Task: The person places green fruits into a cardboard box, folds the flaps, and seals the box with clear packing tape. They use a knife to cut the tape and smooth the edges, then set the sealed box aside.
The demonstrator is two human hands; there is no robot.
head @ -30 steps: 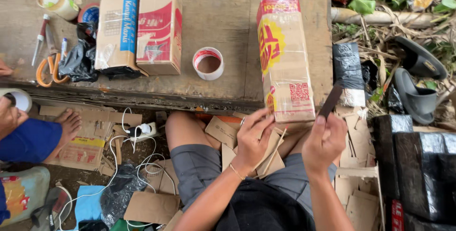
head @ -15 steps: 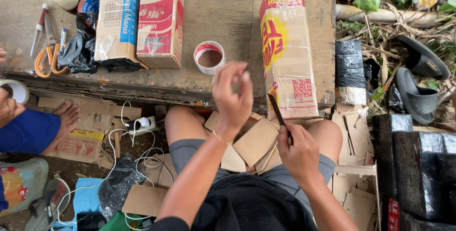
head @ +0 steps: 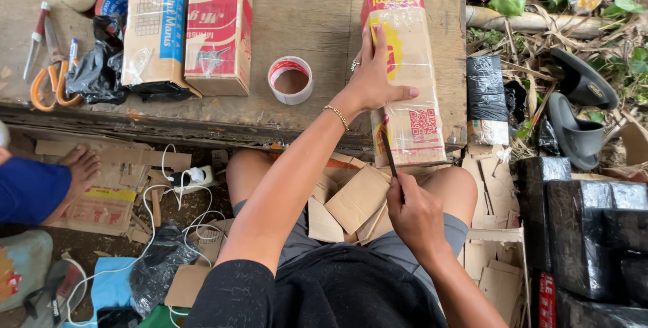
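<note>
On wooden table [head: 304, 4] — left hand [head: 374, 82] pressing taped box [head: 405, 75], right hand [head: 415, 216] gripping knife [head: 389, 156]

Soft, even daylight lit the scene from above, with no harsh glare. The weathered wooden desk [head: 304, 4] was bright, while the ground beneath its front edge lay in dim shadow. Focus was sharp at the centre; the frame's edges curved slightly from wide-angle distortion, without motion blur.
</note>
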